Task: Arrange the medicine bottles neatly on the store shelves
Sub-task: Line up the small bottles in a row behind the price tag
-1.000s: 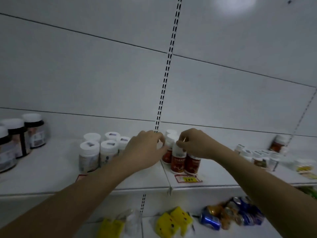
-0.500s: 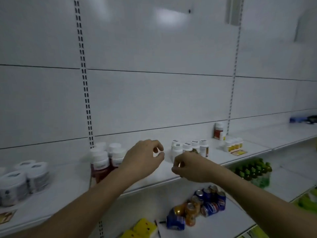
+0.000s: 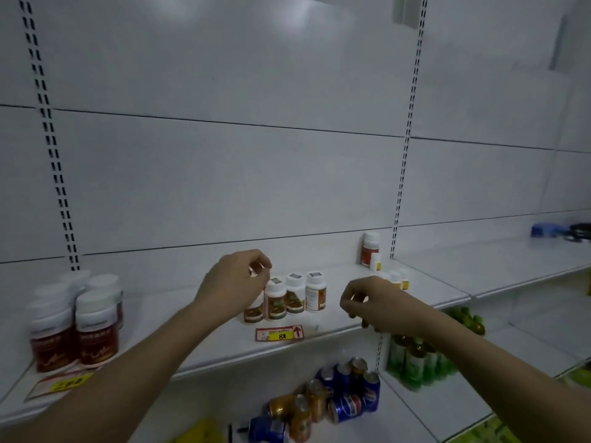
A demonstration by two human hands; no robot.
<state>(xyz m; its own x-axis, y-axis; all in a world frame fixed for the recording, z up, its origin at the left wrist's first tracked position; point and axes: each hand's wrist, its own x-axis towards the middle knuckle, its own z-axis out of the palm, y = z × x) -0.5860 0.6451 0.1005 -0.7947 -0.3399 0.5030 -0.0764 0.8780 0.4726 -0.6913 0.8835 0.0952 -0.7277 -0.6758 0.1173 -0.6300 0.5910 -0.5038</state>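
**White shelf, 4-bottle row**

White shelf (image 3: 335,276) carries 4 orange-label bottles (image 3: 295,297) in 1 row behind a price tag (image 3: 279,333). Left hand (image 3: 235,284) reaches in, fingers curled at the leftmost bottle's cap; contact unclear. Right hand (image 3: 372,303) hovers beside the row, loosely curled, holding nothing.

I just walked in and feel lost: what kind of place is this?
Most likely a shop, perhaps a pharmacy or small supermarket. White metal shelves carry small medicine bottles above a red and yellow price tag, with soda cans and green drink bottles on the shelf below.
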